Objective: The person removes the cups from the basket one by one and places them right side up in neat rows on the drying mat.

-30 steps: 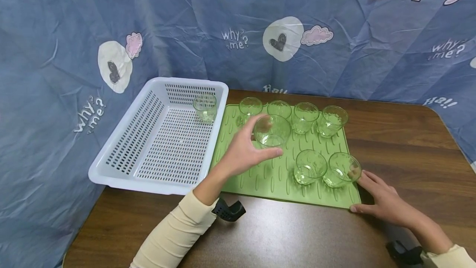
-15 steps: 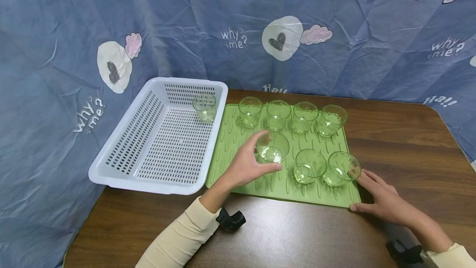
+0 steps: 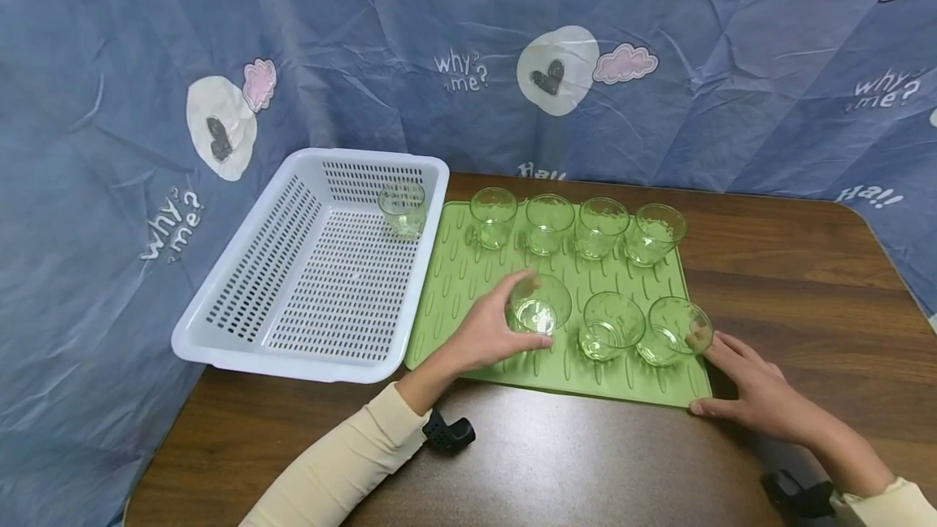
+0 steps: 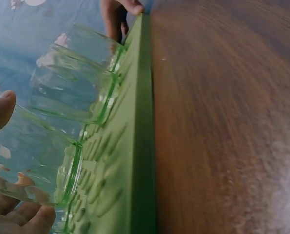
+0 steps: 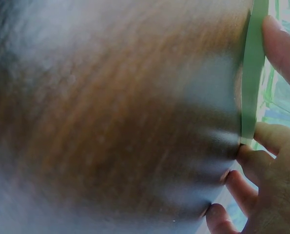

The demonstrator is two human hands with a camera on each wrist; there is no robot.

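My left hand (image 3: 486, 328) holds a clear green-tinted drinking glass (image 3: 542, 311) between thumb and fingers. The glass is upright over the front half of a green ribbed drying mat (image 3: 454, 299). Its base looks very near the mat in the left wrist view; I cannot tell if they touch. To its right stand two more glasses, one nearer (image 3: 611, 328) and one farther (image 3: 669, 336). My right hand (image 3: 757, 393) rests at the mat's front right corner. In the right wrist view, its thumb (image 5: 281, 48) touches the mat's edge, and other fingertips reach the tabletop.
Several matching glasses (image 3: 549, 222) stand in a row along the mat's back. A white perforated basket (image 3: 293, 364) lies left of the mat with one glass (image 3: 403, 210) at its back right. The wooden table (image 3: 791, 267) meets a blue printed cloth (image 3: 410, 39) behind.
My left hand has brought its glass toward me and down, level with the two front glasses. My right hand has stayed at the mat corner.
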